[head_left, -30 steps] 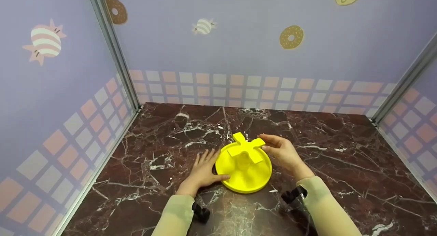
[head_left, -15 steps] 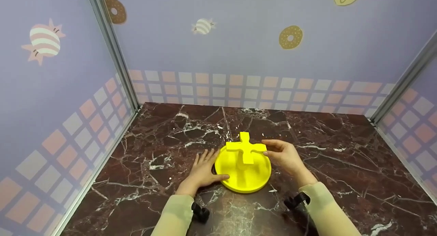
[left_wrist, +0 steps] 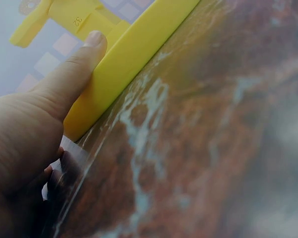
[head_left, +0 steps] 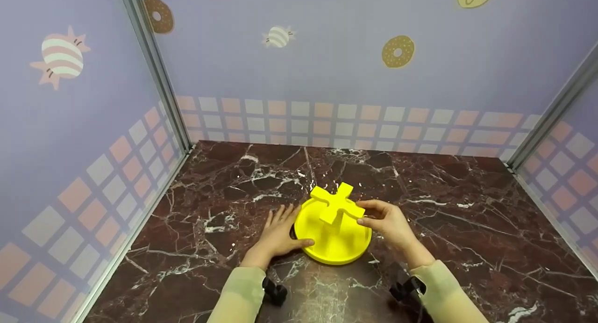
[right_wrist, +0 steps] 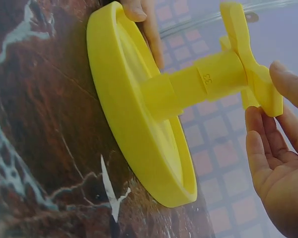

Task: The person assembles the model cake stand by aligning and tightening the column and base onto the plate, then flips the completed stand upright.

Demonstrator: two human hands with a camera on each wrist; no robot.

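A yellow round dish [head_left: 329,252] with a raised rim lies on the table. From its middle rises a yellow post [right_wrist: 188,87], marked with raised digits and topped by a four-armed cross handle [head_left: 337,204]. My left hand [head_left: 280,236] rests at the dish's left side, its fingers straight along the outside and its thumb laid over the rim. With thumb and fingers, my right hand [head_left: 390,227] pinches the right-hand arm of the cross handle; the right wrist view shows thumb and fingers on opposite sides of it.
The dark red marbled tabletop [head_left: 224,187] surrounds the dish. Panels with printed sweets and squares stand behind [head_left: 327,70] and at both sides, joined by metal corner posts [head_left: 159,75]. Black wrist devices [head_left: 275,292] sit below both sleeves.
The cross handle has turned clockwise as seen from above. My right hand has shifted slightly toward me along with one of its arms. The dish and my left hand have stayed put.
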